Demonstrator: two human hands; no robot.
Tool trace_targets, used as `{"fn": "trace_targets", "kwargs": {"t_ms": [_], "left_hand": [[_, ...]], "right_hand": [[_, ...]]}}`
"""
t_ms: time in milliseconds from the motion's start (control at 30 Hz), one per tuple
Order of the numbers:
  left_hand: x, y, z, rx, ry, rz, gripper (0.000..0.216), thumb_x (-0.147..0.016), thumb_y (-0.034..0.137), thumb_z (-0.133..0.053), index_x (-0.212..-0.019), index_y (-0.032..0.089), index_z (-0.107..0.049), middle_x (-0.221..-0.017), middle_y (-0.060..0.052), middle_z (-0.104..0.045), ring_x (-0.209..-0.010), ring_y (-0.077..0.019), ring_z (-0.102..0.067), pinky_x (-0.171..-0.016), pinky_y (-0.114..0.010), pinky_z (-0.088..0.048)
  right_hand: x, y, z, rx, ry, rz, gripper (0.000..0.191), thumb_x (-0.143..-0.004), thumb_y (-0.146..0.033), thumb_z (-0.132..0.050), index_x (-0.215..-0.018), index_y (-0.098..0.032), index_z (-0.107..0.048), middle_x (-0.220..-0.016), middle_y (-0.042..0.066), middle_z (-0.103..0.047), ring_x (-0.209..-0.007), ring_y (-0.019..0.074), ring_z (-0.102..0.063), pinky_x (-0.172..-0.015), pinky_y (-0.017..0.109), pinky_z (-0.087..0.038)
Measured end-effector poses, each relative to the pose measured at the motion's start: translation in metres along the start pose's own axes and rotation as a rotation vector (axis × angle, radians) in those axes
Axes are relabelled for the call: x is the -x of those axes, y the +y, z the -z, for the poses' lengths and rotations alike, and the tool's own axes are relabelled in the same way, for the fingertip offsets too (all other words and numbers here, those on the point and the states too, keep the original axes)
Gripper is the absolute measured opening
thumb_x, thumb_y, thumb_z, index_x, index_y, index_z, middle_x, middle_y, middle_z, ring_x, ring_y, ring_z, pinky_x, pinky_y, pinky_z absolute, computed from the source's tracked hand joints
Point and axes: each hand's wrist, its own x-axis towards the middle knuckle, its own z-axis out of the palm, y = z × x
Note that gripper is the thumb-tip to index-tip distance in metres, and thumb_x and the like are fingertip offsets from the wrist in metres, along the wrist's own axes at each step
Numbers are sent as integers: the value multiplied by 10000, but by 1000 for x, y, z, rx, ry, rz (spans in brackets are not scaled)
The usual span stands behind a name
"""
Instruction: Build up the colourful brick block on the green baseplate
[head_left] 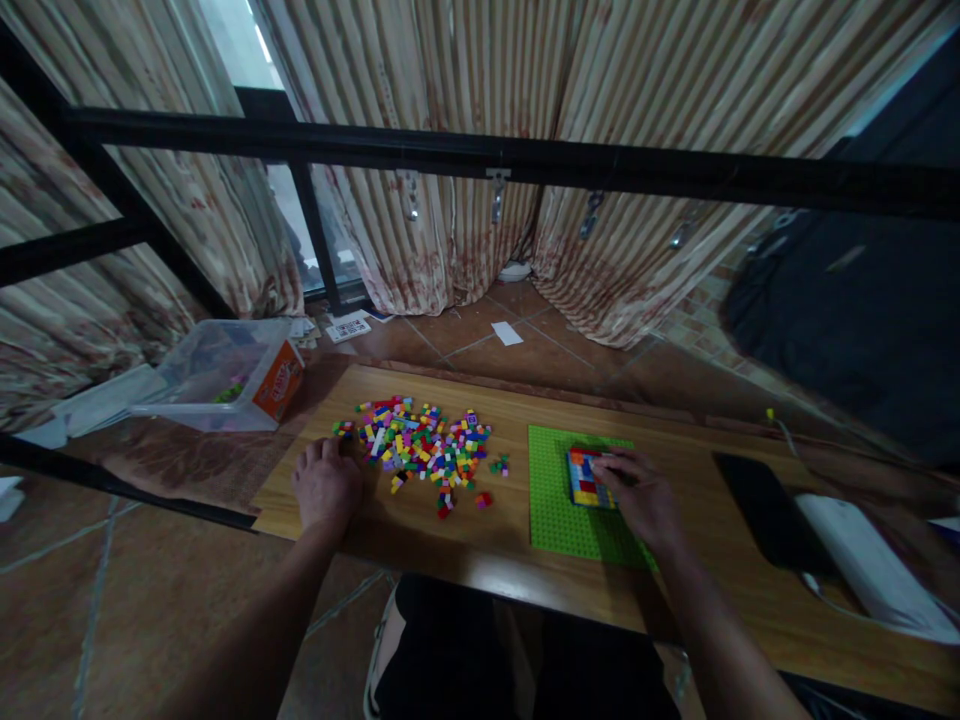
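A green studded baseplate (551,500) lies on the wooden table. On it sits a small rectangular build of toy bricks (582,480), blue-edged with red, light blue and yellow bricks inside. My right hand (641,495) is over the build's right side, thumb and fingertips pinched together at its surface. Whatever is between those fingertips is too small to make out. Left of the baseplate spreads a pile of loose bricks (427,440) in many colours. My left hand (326,485) rests on the table at the pile's left edge, fingers slightly apart and bent downward, their tips partly hidden.
A clear plastic box (202,385) with an orange label stands beyond the table's left end. A dark phone-like slab (769,510) and a white power strip (870,560) with a cable lie at the right. A black metal bar (450,145) crosses before striped curtains (465,240).
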Motion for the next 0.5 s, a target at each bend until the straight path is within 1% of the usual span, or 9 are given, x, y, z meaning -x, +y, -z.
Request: {"fn": "trace_targets", "kwargs": {"t_ms": [133, 233, 333, 433, 500], "left_hand": [[0, 0, 0, -6, 7, -9, 378, -880, 214, -387, -1181, 116, -593, -1172, -163, -598, -1078, -314, -523, -876, -414, -426], [0, 0, -1, -4, 5, -9, 371, -877, 207, -395, -1172, 113, -597, -1169, -163, -597, -1077, -310, -522, -873, -411, -425], [0, -1, -2, 4, 9, -8, 364, -879, 202, -395, -1164, 118, -606, -1164, -163, -599, -1076, -309, -520, -864, -415, -427], [0, -1, -3, 11, 19, -9, 365, -878, 196, -394, -1162, 125, -612, -1157, -163, -602, -1068, -310, -521, -858, -417, -429], [0, -2, -4, 16, 22, -7, 365, -877, 197, -399, -1163, 127, -614, -1155, -166, -601, -1071, -312, -519, -859, -418, -427]], "right_hand": [[0, 3, -1, 1, -7, -5, 274, -721, -492, -679, -780, -235, -753, -1087, 80, -643, -1056, 257, -592, -947, 456, -437], [-1, 5, -2, -12, 19, -15, 278, -715, -498, -678, -775, -236, -751, -1075, 77, -650, -1049, 257, -596, -949, 453, -435], [-1, 5, -5, -24, 46, -15, 284, -712, -493, -676, -792, -230, -749, -1094, 85, -645, -1061, 266, -592, -955, 463, -431], [-1, 7, -5, -6, 55, -22, 300, -699, -491, -686, -826, -227, -746, -1135, 90, -639, -1068, 274, -587, -965, 484, -424], [-2, 8, -4, -14, 53, -38, 309, -696, -491, -692, -847, -227, -742, -1128, 86, -649, -1060, 272, -592, -970, 490, -424]]}}
